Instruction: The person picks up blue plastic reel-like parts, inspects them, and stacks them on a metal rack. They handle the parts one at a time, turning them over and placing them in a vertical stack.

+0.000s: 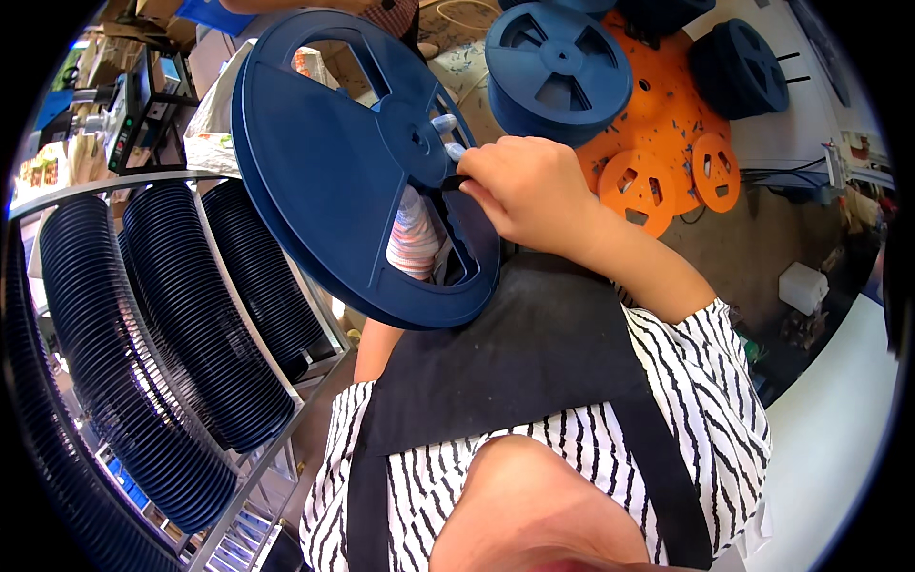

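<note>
A large blue plastic reel (315, 133) with cut-out windows hangs tilted in front of me at the left. My left hand (413, 240), in a pale knitted glove with coloured bands, is behind it and grips it. Its fingertips show through an opening beside the hub, and the rest is partly hidden by the reel. My bare right hand (529, 191) is at the reel's right side, thumb and fingers pinched together. Between them is the end of a black strip (450, 183) by the hub; the fingers hide part of it.
Black ribbed reels (124, 362) fill a metal rack (257, 477) on my left. Ahead stands an orange round surface (648, 91) with a stack of blue reels (558, 67), plus orange discs (639, 186). A white box (803, 288) sits on the floor at right. Another person's arm (295, 5) shows at the top.
</note>
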Motion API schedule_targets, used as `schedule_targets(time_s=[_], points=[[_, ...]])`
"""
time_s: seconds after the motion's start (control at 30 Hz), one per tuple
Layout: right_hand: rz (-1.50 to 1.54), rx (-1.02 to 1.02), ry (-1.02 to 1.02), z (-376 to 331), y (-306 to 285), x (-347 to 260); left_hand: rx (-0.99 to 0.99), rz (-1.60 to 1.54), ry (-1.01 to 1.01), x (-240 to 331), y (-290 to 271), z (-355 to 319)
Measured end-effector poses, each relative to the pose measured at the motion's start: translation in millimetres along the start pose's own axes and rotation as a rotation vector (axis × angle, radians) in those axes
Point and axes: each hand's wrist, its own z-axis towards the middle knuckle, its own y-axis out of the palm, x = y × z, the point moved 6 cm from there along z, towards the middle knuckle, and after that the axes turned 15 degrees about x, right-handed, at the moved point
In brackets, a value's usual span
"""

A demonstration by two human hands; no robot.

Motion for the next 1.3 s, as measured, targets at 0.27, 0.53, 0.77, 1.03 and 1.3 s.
schedule_targets(time_s=[0.27,0.53,0.77,1.03,1.3], points=[[0.112,-0.218,0.186,-19,-8,27,0.038,0.012,-0.022,-22,9,-2],[0.172,-0.482,0.286,-37,-25,49,0.084,0.011,-0.042,-41,25,5],[0.196,-0.509,0.216,-69,-32,39,0.109,0.011,-0.041,-50,25,4],[0.114,-0.249,0.195,-35,-36,54,0.107,0.021,-0.036,-48,29,3],[0.077,-0.270,0.161,-30,-35,52,0.105,0.027,-0.042,-50,30,4]])
